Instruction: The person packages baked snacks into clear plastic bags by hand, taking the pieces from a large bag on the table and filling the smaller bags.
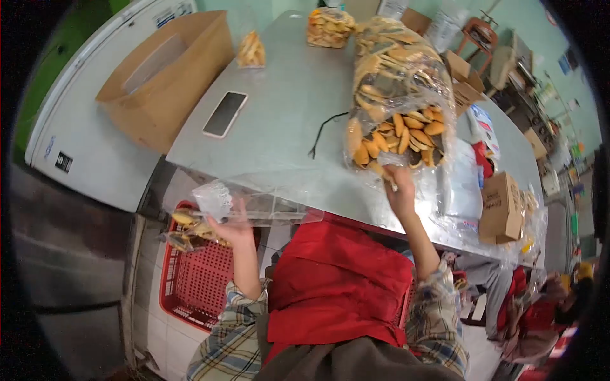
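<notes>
My left hand (236,223) is closed on a clear plastic bag (279,193), held over the table's near left edge. In the bag are a white lacy paper (214,198) and several golden-brown pastries (184,219). At the mouth of a large clear sack (406,66), my right hand (400,190) pinches an elongated pale-brown pastry (379,170). Boat-shaped pastries (406,130) with dark filling fill the sack's open end, just beyond my right fingers. My fingers partly hide the pinched piece.
A red plastic basket (197,279) stands on the floor below my left hand. On the metal table (279,95) lie a phone (225,114) and a black tie (324,130). A brown paper bag (168,76) stands left; a small carton (500,209) sits right.
</notes>
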A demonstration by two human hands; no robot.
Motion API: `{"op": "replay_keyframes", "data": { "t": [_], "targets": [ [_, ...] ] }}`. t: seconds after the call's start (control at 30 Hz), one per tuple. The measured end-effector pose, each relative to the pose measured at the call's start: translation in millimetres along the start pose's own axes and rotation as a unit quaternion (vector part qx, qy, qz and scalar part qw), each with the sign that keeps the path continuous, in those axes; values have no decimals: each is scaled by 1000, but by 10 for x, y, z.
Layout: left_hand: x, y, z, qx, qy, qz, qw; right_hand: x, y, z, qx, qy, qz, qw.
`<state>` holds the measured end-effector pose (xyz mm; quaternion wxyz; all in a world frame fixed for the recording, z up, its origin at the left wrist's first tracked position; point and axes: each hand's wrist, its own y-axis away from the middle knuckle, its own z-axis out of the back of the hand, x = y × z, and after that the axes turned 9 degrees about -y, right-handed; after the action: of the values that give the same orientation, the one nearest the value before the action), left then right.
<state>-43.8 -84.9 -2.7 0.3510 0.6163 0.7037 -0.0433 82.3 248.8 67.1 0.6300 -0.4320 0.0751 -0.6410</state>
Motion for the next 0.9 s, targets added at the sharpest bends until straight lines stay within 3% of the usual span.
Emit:
{"op": "replay_keyframes", "data": {
  "t": [0.07, 0.1, 0.17, 0.23, 0.33, 0.4, 0.5, 0.57, 0.63, 0.67, 0.7, 0.73, 0.77, 0.8, 0.87, 0.9],
  "targets": [
    [61, 25, 2, 6, -8, 9, 1000, 531, -63, -155, 90, -161, 122, 975],
    [78, 71, -30, 17, -14, 28, 999, 963, -98, -179, 176, -183, 82, 964],
    [125, 221, -147, 60, -16, 54, 997, 1167, 71, -532, 312, -187, 34, 931],
    [176, 384, -226, 112, -25, 77, 990, 1187, 183, -1042, 265, -194, 46, 943],
    [249, 492, -248, 190, -59, 99, 975, 1621, -108, -1136, 174, -188, 63, 964],
    [262, 510, -207, 227, -101, 115, 962, 1590, -67, -1339, 194, -114, 164, 961],
    [178, 579, -365, 163, -135, 94, 973, 1578, -94, -1130, 191, -14, 269, 944],
    [213, 377, -293, 87, -102, 92, 987, 1398, -72, -927, 198, -69, 250, 945],
    [64, 344, -434, 23, -64, 43, 997, 882, 171, -833, 216, -235, 151, 936],
    [87, 81, -121, 114, -60, 11, 992, 650, 164, -639, 202, -183, -6, 962],
    [42, 24, -78, 87, -42, 3, 995, 398, 82, -470, 180, -129, -163, 961],
    [42, 28, -115, 77, -50, -1, 996, 91, -84, -423, -18, -45, -151, 987],
    [24, 53, -169, 66, -58, -7, 996, -272, -258, -299, -79, -25, -184, 979],
    [12, 62, -196, 56, -67, -16, 996, -645, -369, -236, -116, 115, -122, 979],
    [151, 39, -99, 105, -47, 33, 993, -1110, -445, -205, -79, 315, -187, 927],
    [217, 106, -129, 109, -50, 50, 991, -1178, -421, -232, -69, 327, -169, 927]
  ]
}}
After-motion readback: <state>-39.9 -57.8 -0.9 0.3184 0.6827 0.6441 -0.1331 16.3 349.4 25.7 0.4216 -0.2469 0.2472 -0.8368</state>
